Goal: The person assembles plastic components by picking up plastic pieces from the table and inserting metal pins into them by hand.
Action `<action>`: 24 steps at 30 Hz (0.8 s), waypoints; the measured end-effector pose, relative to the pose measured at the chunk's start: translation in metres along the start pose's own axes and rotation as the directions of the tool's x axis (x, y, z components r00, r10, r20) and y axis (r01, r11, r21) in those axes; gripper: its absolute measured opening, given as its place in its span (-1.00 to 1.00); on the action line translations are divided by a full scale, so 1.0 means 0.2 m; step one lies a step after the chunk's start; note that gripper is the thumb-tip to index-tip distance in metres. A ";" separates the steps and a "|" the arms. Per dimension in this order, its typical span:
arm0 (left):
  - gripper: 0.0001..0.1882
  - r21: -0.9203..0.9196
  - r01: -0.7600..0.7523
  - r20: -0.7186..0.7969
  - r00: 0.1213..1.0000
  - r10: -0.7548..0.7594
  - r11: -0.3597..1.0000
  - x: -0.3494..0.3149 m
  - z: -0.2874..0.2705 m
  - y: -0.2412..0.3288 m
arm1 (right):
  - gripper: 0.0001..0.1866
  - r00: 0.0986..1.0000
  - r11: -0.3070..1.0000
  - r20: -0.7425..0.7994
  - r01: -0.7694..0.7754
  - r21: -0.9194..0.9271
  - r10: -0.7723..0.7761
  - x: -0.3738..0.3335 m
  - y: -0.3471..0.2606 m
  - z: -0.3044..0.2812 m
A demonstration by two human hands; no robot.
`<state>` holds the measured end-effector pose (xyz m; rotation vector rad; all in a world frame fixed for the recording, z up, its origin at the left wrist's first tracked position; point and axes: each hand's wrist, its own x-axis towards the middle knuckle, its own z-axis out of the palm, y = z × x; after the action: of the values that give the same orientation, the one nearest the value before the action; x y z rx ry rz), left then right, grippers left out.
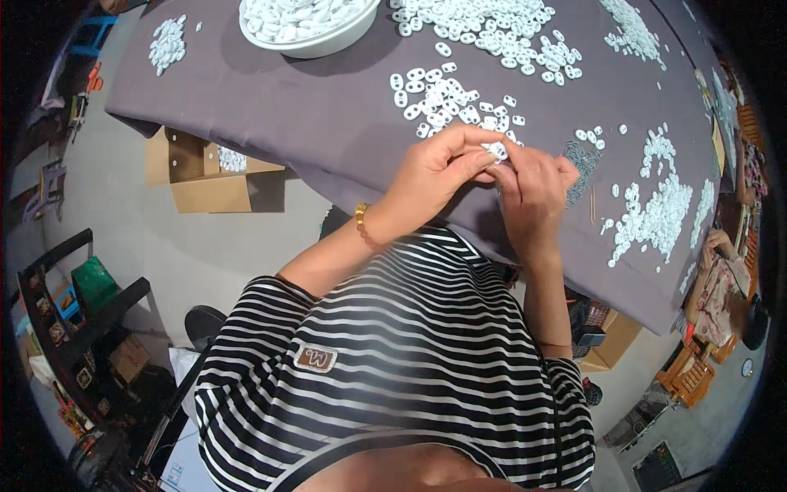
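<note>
Pinching a small white plastic piece [498, 151] at the frame's upper centre, the left hand [443, 169] and right hand [534, 187] hold their fingers nearly closed; a loosened fingertip grip could drop it among the two-holed white pieces [451, 97] just above.

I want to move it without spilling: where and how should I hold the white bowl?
Probably grip the white bowl by its rim, left and right, coming from the near side, as its curved wall faces you. White pieces are heaped inside, so keep it level; loose pieces lie to its right.
</note>
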<state>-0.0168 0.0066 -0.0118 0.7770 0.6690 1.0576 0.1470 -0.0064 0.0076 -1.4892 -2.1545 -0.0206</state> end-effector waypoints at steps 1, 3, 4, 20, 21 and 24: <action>-0.80 0.000 0.000 0.000 1.000 0.000 1.000 0.00 0.00 0.00 | -0.71 1.000 1.000 -0.001 0.000 0.000 0.000 0.00 0.00 0.00; -0.81 0.038 -0.045 -0.008 0.999 0.046 0.998 0.00 -0.01 -0.02 | -0.72 1.000 1.000 0.005 0.015 0.006 -0.015 0.01 -0.01 -0.01; -0.81 0.038 -0.047 -0.008 0.999 0.047 0.998 0.00 -0.01 -0.03 | -0.72 1.000 1.000 0.004 0.016 0.006 -0.016 0.01 -0.02 -0.02; -0.86 0.370 -0.294 0.003 0.949 0.315 0.882 -0.02 0.01 -0.03 | -0.64 0.990 0.990 -0.076 0.125 0.066 -0.120 0.01 -0.01 -0.01; -0.86 0.319 -0.288 -0.025 0.950 0.312 0.903 -0.03 0.01 -0.04 | -0.64 0.989 0.988 -0.073 0.135 0.069 -0.130 0.01 -0.02 -0.02; -0.86 0.271 -0.283 -0.028 0.953 0.301 0.920 -0.03 0.02 -0.05 | -0.66 0.988 0.990 -0.082 0.132 0.058 -0.127 0.00 -0.01 0.00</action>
<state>-0.0112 -0.0033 -0.0175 1.1016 0.7795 1.2873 0.1454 -0.0080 0.0082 -1.2899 -2.1653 -0.0550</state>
